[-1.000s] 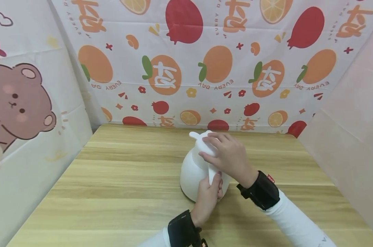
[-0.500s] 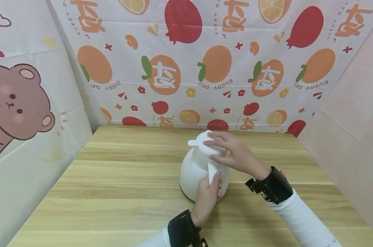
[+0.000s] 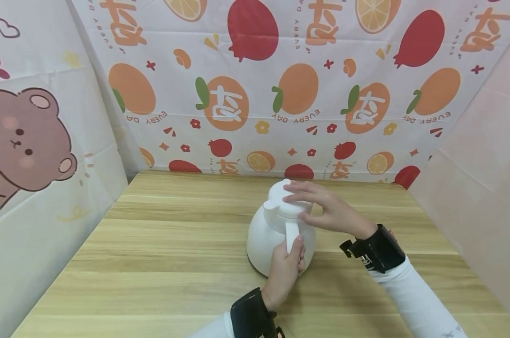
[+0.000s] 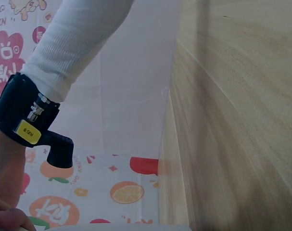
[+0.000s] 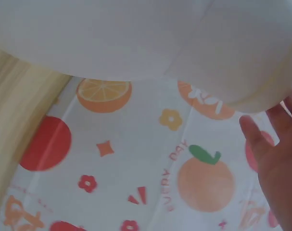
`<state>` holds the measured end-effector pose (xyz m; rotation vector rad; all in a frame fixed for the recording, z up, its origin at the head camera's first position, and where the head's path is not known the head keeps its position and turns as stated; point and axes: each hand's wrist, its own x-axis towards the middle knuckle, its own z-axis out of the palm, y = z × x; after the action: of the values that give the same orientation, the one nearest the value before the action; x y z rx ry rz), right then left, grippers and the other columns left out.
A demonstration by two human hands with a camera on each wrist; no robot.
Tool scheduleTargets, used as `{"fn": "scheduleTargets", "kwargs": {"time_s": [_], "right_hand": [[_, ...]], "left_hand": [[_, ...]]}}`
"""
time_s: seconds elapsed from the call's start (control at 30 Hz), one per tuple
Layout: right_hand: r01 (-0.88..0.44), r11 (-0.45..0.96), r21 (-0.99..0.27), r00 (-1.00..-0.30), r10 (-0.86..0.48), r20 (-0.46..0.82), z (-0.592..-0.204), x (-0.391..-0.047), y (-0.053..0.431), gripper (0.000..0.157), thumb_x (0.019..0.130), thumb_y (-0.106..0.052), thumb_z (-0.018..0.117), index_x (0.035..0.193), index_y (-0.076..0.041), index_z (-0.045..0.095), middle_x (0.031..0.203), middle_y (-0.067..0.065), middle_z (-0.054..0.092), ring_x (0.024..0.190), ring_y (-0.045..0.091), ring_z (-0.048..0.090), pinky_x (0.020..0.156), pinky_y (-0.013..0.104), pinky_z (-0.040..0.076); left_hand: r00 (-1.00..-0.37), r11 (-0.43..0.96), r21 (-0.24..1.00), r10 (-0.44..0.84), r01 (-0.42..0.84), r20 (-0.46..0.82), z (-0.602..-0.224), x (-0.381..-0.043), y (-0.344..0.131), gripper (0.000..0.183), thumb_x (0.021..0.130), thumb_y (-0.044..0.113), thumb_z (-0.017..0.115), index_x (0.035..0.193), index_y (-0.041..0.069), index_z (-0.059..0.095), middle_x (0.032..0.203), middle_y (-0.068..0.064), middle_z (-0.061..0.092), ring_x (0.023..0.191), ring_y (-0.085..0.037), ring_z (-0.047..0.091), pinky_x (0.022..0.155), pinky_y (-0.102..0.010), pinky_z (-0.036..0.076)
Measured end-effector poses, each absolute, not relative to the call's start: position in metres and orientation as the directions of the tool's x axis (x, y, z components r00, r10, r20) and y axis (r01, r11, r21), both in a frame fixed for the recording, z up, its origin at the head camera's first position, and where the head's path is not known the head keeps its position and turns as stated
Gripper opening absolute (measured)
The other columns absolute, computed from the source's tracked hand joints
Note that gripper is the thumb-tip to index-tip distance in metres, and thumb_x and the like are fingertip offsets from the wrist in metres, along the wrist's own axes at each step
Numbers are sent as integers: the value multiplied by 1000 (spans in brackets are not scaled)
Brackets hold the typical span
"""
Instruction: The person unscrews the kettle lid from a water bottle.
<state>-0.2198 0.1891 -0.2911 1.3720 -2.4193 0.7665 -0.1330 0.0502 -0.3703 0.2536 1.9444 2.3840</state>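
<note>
A white thermal jug [image 3: 261, 239] stands upright on the table. My left hand [image 3: 282, 272] grips its handle [image 3: 292, 232], with the thumb lying along the front. On top sits the round white lid [image 3: 277, 191], its small tab [image 3: 270, 205] pointing toward the near left, close above the handle. My right hand [image 3: 326, 209] holds the lid from the right, fingers spread across its top and the thumb at its near side. In the right wrist view, fingertips [image 5: 249, 127] are at the lid's edge. Only part of my left hand [image 4: 11, 219] shows in the left wrist view.
The wooden table [image 3: 153, 263] runs back to a fruit-print cloth [image 3: 259, 98]. A bear-print cloth [image 3: 90, 188] hangs at the left and a pale cloth [image 3: 474, 164] at the right. Each wrist wears a black camera band [image 3: 379, 249].
The lid has turned counterclockwise, its tab swinging from the far left toward the handle. My right hand has shifted right and its wrist has turned. My left hand stays on the handle.
</note>
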Motion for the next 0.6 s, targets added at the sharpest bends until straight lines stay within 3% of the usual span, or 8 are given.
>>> {"fn": "scheduleTargets", "kwargs": {"time_s": [0.23,0.33,0.47,0.6], "right_hand": [[-815,579,-11,-478,-661,578,-287,-205,160,44,76,-31,75,115,-11,67,123,15,68,112,27,63,87,44,57],[-788,610,81,-453,-665,593,-285,-199,145,43,76,-32,75,114,-13,68,115,11,72,104,23,67,80,38,60],[-772,626,111,-454,-666,592,-284,-195,132,33,76,-24,76,108,-15,71,107,8,75,101,22,68,83,38,59],[-774,628,83,-469,-655,592,-284,-193,131,27,76,-16,77,102,-15,72,105,7,76,102,23,68,84,40,59]], "left_hand": [[-987,-216,975,137,51,82,-372,-134,52,49,101,23,42,80,-21,43,54,2,38,43,-1,33,43,-14,28],[-987,-227,973,144,43,77,-371,-134,52,46,101,23,41,76,-16,42,53,3,37,43,-1,32,43,-15,28],[-986,-246,969,156,24,64,-369,-134,52,37,100,21,41,72,-4,42,53,4,36,44,-2,32,44,-16,28],[-986,-246,969,157,24,64,-368,-133,51,38,100,20,41,74,-8,42,55,3,36,45,-3,32,45,-16,28]]}}
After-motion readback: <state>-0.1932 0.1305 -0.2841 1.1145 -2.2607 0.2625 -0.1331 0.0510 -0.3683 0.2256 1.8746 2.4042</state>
